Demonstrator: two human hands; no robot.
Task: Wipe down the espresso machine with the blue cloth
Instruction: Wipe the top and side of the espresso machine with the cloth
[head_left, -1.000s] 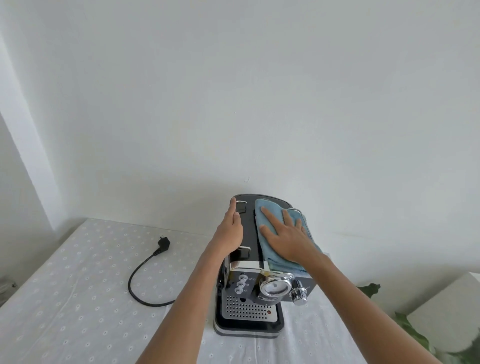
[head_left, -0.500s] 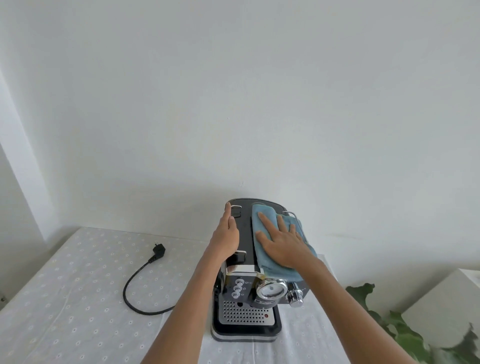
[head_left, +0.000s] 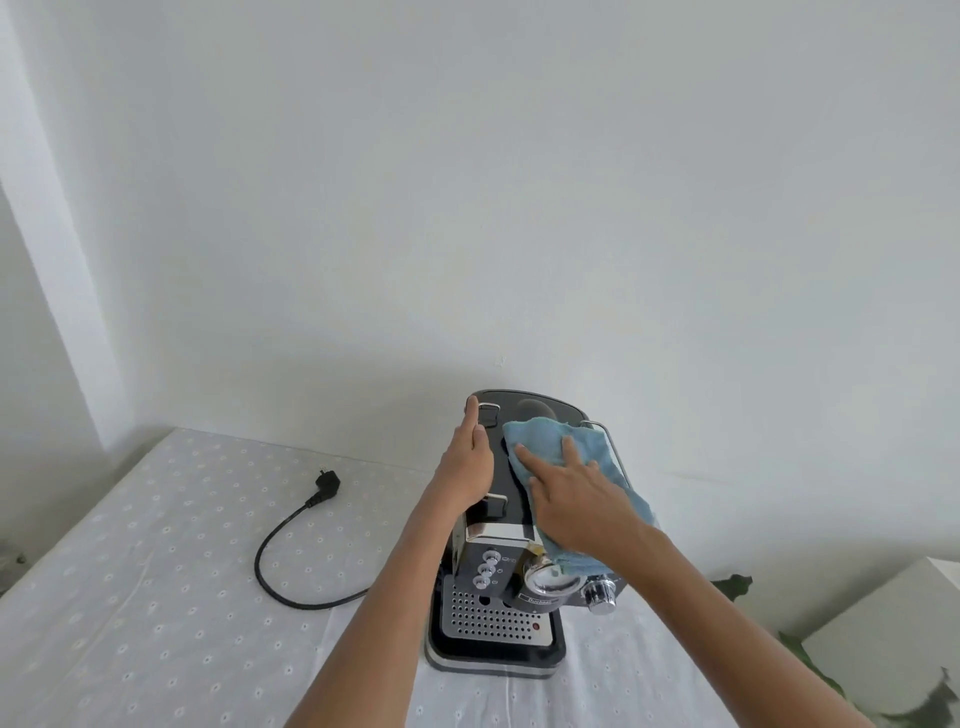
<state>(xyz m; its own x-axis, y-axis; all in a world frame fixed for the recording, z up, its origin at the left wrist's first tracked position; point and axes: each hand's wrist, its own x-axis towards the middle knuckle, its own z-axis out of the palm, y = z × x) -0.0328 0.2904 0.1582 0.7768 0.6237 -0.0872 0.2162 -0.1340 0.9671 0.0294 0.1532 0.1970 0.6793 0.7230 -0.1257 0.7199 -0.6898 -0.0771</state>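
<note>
Head view: two bare forearms are seen reaching forward over a tabletop (head_left: 130, 597) covered in a white eyelet-patterned cloth. Nearest the camera, the espresso machine (head_left: 493, 587) is stood on that cloth with its perforated drip grate, gauge and chrome knob turned toward the wearer. The left hand (head_left: 467, 467) is laid flat along the machine's upper left edge, fingers (head_left: 472, 415) extended and close together, closed on nothing; the placement is judged to be a brace, so that the machine is kept from sliding under pressure. The right hand (head_left: 576, 499) is pressed palm-down on the blue cloth (head_left: 550, 441), fingers spread wide over it instead of being wrapped around it, which suits a flat wiping stroke. The cloth is spread across the right half of the machine's dark top, its near corner hung down over the front beside the gauge. The top is judged to be the part in hand, with the front and sides not yet reached. To the left, a black power cord (head_left: 291, 551) is left curled on the tabletop, its plug lying free; the machine is thus taken to be unplugged for cleaning. Green leaves (head_left: 732, 584) and a pale box-like surface are glimpsed at lower right. Behind, a plain white wall is met by the tabletop, with a corner at far left.
</note>
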